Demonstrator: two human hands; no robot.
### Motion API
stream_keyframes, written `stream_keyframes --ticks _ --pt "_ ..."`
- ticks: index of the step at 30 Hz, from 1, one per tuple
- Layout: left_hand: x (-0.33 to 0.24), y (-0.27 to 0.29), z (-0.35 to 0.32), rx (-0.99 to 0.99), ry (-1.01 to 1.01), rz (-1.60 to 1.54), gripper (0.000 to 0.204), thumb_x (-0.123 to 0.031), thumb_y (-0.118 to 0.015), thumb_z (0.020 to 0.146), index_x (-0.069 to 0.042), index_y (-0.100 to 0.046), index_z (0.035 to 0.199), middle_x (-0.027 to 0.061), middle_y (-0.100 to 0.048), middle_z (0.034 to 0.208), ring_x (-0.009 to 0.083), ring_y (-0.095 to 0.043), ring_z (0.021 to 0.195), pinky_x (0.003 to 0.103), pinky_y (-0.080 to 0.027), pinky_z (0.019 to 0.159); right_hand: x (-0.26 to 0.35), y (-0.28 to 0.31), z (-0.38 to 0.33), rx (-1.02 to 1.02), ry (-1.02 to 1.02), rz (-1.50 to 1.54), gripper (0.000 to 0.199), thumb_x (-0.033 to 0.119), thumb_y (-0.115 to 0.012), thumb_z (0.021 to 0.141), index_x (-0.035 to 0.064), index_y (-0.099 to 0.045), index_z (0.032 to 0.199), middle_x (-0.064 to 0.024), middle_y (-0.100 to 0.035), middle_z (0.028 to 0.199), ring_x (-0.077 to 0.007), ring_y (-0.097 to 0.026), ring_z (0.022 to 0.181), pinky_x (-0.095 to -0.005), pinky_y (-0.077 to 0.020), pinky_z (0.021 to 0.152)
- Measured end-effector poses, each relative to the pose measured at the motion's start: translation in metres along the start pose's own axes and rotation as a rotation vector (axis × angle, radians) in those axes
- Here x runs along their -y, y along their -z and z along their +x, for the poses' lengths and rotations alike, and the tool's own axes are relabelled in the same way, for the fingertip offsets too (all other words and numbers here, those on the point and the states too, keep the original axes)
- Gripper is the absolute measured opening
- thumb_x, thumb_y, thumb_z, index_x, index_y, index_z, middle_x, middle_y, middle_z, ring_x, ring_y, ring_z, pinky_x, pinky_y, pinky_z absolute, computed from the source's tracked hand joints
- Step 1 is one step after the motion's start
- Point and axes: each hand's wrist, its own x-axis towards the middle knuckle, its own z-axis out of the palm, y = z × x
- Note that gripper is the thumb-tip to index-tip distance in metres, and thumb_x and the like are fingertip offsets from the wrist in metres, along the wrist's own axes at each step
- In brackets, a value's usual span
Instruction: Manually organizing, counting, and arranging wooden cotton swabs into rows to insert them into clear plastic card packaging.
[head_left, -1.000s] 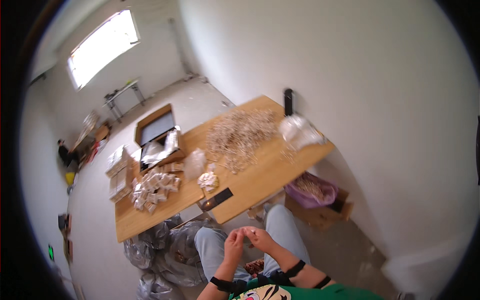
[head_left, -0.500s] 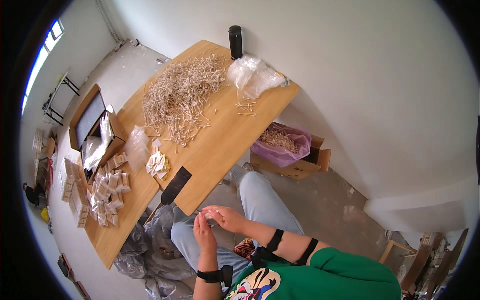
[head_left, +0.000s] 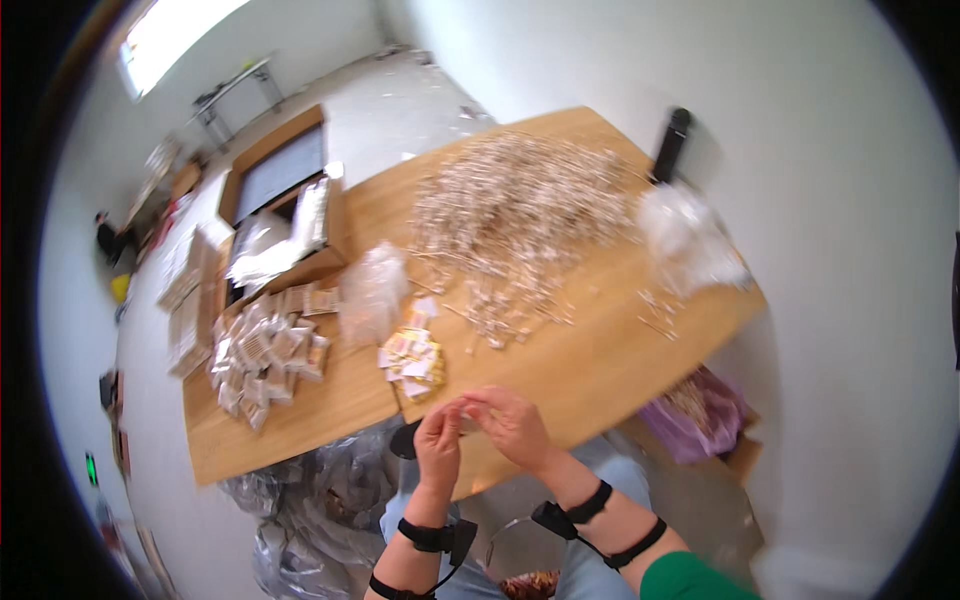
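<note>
My left hand (head_left: 438, 447) and my right hand (head_left: 510, 430) meet above the near edge of the wooden table (head_left: 600, 365), fingertips pinched together. Between them is something small and pale, too blurred to name. Just beyond the hands lies a heap of small yellow and white cards (head_left: 412, 360). Clear plastic bags (head_left: 373, 295) lie beside the cards. Farther back spreads a large pile of cotton swabs (head_left: 525, 215). To the left, several filled packets of swabs (head_left: 265, 355) are heaped. A black flat piece (head_left: 403, 441) is mostly hidden behind my left hand.
An open cardboard box (head_left: 335, 230) with plastic bags stands at the table's left. More clear bags (head_left: 690, 240) and a black bottle (head_left: 671, 146) are at the far right. A purple bag (head_left: 700, 420) of swabs sits low on the right; grey plastic (head_left: 320, 500) lies below the table.
The view has turned left and closer to the table. My hands have moved from over my lap to the table's near edge, still pinched together.
</note>
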Motion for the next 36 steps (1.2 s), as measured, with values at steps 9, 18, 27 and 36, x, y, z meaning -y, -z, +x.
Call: stream_keyframes --ticks 9,18,27,36 --pt "-0.006 -0.004 0.060 -0.080 -0.223 0.053 0.011 -0.008 -0.064 0.098 0.000 -0.071 0.098 0.0069 -0.068 0.102 0.0163 -0.061 0.099 0.029 -0.047 0.090 -0.035 -0.007 0.053 0.037 -0.221 0.264 0.012 0.003 -0.078 0.082 0.0028 -0.068 0.089 -0.0068 -0.062 0.081 -0.0157 -0.060 0.072 -0.0272 -0.0484 0.064" --pt "0.001 0.001 0.070 0.060 -0.230 0.260 0.009 -0.006 -0.075 0.089 -0.001 -0.068 0.089 0.0070 -0.066 0.098 0.0153 -0.061 0.092 0.028 -0.048 0.083 -0.039 0.022 0.073 0.163 -0.103 0.117 0.014 0.000 -0.079 0.077 0.0011 -0.066 0.078 -0.0070 -0.060 0.077 -0.0184 -0.059 0.071 -0.0297 -0.0477 0.065" --pt "0.002 0.010 0.073 0.032 -0.225 0.233 0.019 -0.007 -0.082 0.082 -0.003 -0.064 0.077 0.0058 -0.065 0.087 0.0164 -0.061 0.080 0.029 -0.048 0.073 -0.037 0.030 0.078 0.250 -0.157 0.164 0.017 0.004 -0.082 0.077 0.0015 -0.065 0.076 -0.0062 -0.059 0.077 -0.0155 -0.056 0.067 -0.0281 -0.0451 0.059" --pt "-0.005 0.025 0.068 0.022 -0.120 0.083 0.016 -0.006 -0.078 0.087 -0.004 -0.064 0.079 0.0030 -0.063 0.088 0.0096 -0.057 0.073 0.023 -0.044 0.062 -0.041 0.038 0.076 0.324 -0.202 0.189 0.020 0.007 -0.081 0.082 0.0034 -0.062 0.079 -0.0008 -0.055 0.076 -0.0083 -0.049 0.062 -0.0234 -0.0399 0.056"
